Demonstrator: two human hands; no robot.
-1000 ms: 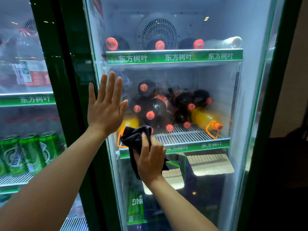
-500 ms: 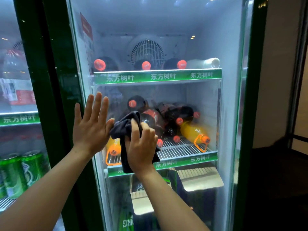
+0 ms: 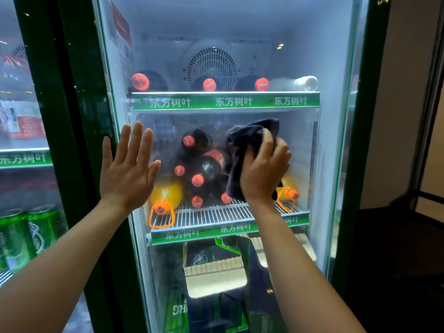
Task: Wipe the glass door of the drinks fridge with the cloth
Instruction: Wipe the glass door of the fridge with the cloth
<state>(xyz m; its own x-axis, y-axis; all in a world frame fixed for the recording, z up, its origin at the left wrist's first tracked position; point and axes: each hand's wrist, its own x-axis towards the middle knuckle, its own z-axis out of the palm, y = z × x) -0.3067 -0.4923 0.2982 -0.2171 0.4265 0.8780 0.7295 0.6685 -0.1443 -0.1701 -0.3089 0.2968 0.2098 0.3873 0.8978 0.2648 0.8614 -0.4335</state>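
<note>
1. Green drink cans (image 3: 28, 234) stand behind the neighbouring door at far left.
2. The left hand (image 3: 127, 169) is spread flat, fingers upward, palm against the fogged glass door of the drinks fridge (image 3: 240, 27) near its dark green frame (image 3: 79, 140).
3. The right hand (image 3: 263, 171), forearm reaching up, presses a bunched dark cloth (image 3: 242, 145) to the pane before dark red-capped bottles (image 3: 204, 164).

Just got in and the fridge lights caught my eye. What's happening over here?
A person is wiping the glass door of a drinks fridge. The right hand presses a dark cloth against the glass in front of the middle shelf's cola bottles. The left hand lies flat and open near the door's left edge, apparently steadying it.
</note>
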